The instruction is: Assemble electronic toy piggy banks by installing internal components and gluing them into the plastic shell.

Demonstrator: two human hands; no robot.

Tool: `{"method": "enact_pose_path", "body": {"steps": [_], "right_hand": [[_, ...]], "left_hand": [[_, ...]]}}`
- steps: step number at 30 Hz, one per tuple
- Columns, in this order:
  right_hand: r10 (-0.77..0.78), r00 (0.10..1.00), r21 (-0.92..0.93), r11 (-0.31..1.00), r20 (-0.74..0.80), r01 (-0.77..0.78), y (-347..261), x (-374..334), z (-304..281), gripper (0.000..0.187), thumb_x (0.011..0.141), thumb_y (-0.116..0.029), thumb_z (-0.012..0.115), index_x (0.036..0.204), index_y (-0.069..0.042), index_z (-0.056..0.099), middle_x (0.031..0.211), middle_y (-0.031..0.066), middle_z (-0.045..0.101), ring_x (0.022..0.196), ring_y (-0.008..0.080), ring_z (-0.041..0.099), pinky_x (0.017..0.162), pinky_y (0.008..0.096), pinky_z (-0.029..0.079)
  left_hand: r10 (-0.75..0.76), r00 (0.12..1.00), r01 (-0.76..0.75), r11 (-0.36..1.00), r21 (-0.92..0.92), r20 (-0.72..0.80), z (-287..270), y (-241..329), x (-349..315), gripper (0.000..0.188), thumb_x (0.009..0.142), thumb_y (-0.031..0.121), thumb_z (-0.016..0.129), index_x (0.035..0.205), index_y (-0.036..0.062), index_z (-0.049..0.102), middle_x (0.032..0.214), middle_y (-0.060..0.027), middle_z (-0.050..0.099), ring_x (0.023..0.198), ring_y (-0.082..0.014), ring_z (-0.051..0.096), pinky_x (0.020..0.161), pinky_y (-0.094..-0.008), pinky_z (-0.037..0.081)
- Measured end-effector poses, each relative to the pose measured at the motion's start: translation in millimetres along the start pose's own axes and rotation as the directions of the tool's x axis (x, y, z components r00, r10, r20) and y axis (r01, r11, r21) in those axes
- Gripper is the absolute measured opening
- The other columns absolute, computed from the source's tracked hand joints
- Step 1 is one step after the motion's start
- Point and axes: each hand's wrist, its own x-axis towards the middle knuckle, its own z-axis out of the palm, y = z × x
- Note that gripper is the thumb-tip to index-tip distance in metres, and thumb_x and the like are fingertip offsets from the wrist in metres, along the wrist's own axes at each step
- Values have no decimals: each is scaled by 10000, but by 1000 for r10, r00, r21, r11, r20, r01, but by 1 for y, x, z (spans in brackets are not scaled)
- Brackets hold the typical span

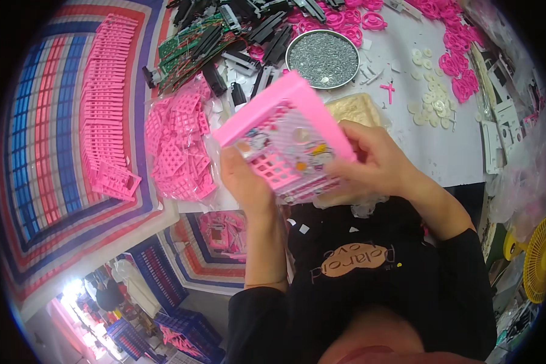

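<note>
A pink plastic casing (273,115) with cartoon pictures and a square lattice on its face is held up, tilted, between my two hands. My left hand (246,185) grips its left side, thumb on the edge. At the right side my right hand (373,158) is closed on the casing, with fingers on the edge and over the printed face. Behind the casing lies a yellowish block in clear plastic (358,109), partly hidden. Just beyond stands a round metal dish (289,60) full of small silvery screws (324,54).
Pink lattice pieces fill a clear bag (182,145) at the left; more stand in a long row (109,103). Black plastic parts (276,42) and green circuit boards (179,57) heap at the back. White discs (434,100) and pink rings (464,85) lie right. A yellow fan (537,261) stands lower right.
</note>
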Motion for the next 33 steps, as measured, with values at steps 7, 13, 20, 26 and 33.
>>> {"method": "enact_pose_path", "body": {"steps": [7, 13, 20, 26, 33], "right_hand": [[-245, 949, 150, 949, -197, 276, 13, 1, 15, 354, 969, -134, 659, 1259, 56, 585, 1090, 83, 699, 960, 106, 632, 842, 277, 524], [-254, 928, 181, 934, -271, 309, 16, -5, 17, 364, 987, -154, 649, 1274, 58, 578, 1119, 88, 693, 991, 101, 622, 851, 274, 522], [-258, 912, 76, 952, -320, 296, 26, -9, 14, 365, 988, -168, 649, 1264, 62, 584, 1103, 88, 698, 973, 101, 625, 843, 272, 519], [-220, 959, -139, 971, -177, 197, 14, -11, -19, 357, 945, -201, 691, 1235, -2, 628, 1065, 103, 701, 932, 110, 645, 820, 274, 513], [-546, 808, -766, 415, 222, 492, 23, 7, -95, 436, 852, -191, 707, 1245, -16, 631, 1299, 167, 636, 1170, 344, 610, 978, 421, 497]], "left_hand": [[-85, 996, 85, 989, -120, 3, 11, 17, 14, 393, 1085, 412, 440, 1000, 55, 582, 842, 6, 574, 711, -47, 540, 643, -227, 446], [175, 982, -187, 955, 229, 72, 1, -2, -16, 480, 1109, 329, 351, 804, 27, 565, 691, 11, 543, 656, -66, 483, 594, -252, 389], [180, 965, -218, 956, 196, 191, 9, -18, -8, 460, 1103, 296, 355, 859, 7, 617, 670, 23, 521, 616, -67, 445, 565, -263, 377], [12, 941, 62, 976, -207, 338, 11, 26, 42, 341, 1036, 323, 577, 1134, -1, 620, 944, -2, 596, 831, -71, 521, 756, -257, 433], [412, 368, -775, 632, 29, 834, -10, 27, 52, 299, 784, 151, 728, 1064, 57, 682, 1056, -123, 694, 1020, -341, 660, 888, -435, 513]]}}
